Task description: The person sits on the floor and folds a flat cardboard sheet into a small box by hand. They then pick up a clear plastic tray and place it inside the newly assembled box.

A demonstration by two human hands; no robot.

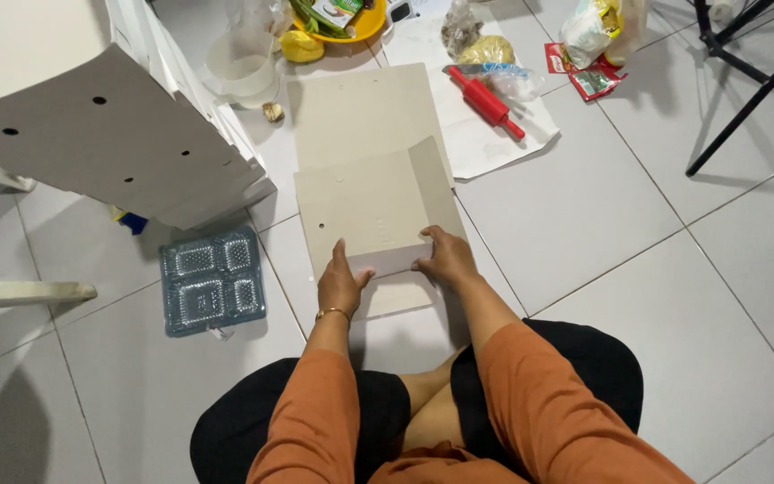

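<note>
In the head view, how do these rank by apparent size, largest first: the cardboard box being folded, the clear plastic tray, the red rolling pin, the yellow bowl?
1. Cardboard box, touched by both the left hand and the right hand.
2. Clear plastic tray.
3. Red rolling pin and yellow bowl: unsure, since both lie farther from the camera and the frame cuts off the bowl.

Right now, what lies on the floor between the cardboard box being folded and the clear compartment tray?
In the head view, only bare white floor tile separates the cardboard box from the compartment tray. The left hand and right hand press on the box's near edge.
</note>
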